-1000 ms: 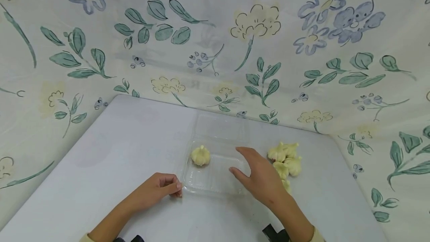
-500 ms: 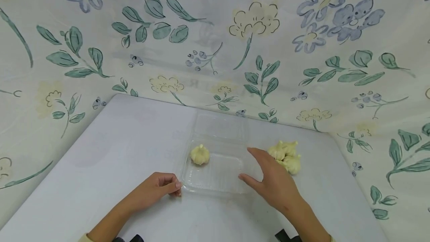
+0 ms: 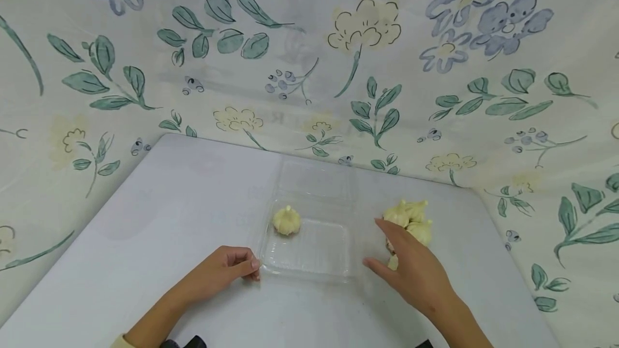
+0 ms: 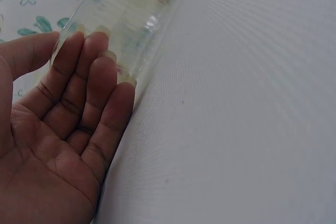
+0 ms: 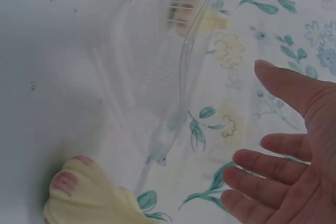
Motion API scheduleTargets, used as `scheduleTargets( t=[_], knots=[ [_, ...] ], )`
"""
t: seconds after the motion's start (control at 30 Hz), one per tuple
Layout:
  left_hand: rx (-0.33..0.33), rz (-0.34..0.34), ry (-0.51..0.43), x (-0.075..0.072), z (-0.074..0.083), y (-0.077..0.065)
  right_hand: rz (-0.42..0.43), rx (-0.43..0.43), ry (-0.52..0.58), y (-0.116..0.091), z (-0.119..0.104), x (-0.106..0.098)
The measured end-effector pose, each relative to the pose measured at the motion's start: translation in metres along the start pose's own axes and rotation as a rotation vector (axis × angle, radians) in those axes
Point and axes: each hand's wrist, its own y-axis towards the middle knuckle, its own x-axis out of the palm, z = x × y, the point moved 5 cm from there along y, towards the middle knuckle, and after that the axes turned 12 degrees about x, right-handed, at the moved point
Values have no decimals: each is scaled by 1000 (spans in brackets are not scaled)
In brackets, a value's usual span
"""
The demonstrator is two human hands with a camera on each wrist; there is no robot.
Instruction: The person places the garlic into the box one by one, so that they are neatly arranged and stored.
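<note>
A clear plastic clamshell container lies open on the table, its lid folded back toward the wall. Inside, a garlic bulb sits upright at the left. My left hand pinches the container's near left corner; the left wrist view has the rim between thumb and fingers. To the right of the container, my right hand hovers with thumb and fingers spread and holds nothing. It partly hides a heap of several garlic bulbs. One loose bulb appears low in the right wrist view.
The white table meets a floral cloth wall at the back and sides. Small dark specks lie on the tabletop near the container.
My right hand has moved right, from above the container's right side to the garlic heap, still spread. The left hand stays at the container's corner. The view has shifted slightly.
</note>
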Motion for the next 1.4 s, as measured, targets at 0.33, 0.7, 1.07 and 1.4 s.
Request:
scheduleTargets(
  t=[0.33,0.7,1.07,1.4],
  knots=[
    [-13,-3,11,-1,1,0,4,37,-26,-8,25,6],
    [-12,-4,23,-2,1,0,-43,127,-23,-11,51,9],
    [20,-5,-2,-1,0,0,-97,190,-33,-7,77,13],
    [14,10,4,-1,3,-1,-115,198,11,-7,90,17]
  ],
)
